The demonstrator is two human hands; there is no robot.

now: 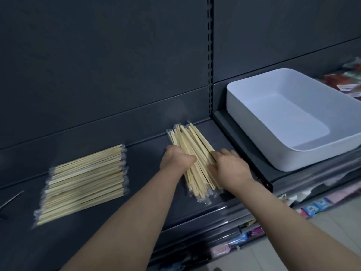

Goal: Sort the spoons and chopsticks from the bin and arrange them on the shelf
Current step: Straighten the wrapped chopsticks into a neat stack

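A bundle of wrapped wooden chopsticks (192, 151) lies on the dark shelf (148, 153), pointing away from me. My left hand (175, 158) grips its left side and my right hand (229, 167) grips its right side, so the bundle is squeezed between them. A second, neat pile of wrapped chopsticks (84, 183) lies flat on the shelf to the left, apart from both hands. The white bin (252, 145) stands on the neighbouring shelf section to the right, and its inside shows nothing. I see no spoons, except perhaps a thin metal piece (11, 198) at the far left edge.
The shelf's dark back panel and a slotted upright (210, 55) rise behind the chopsticks. Coloured packets (349, 81) lie behind the bin at the far right. Lower shelves with small packaged goods (312, 209) run below, above a tiled floor.
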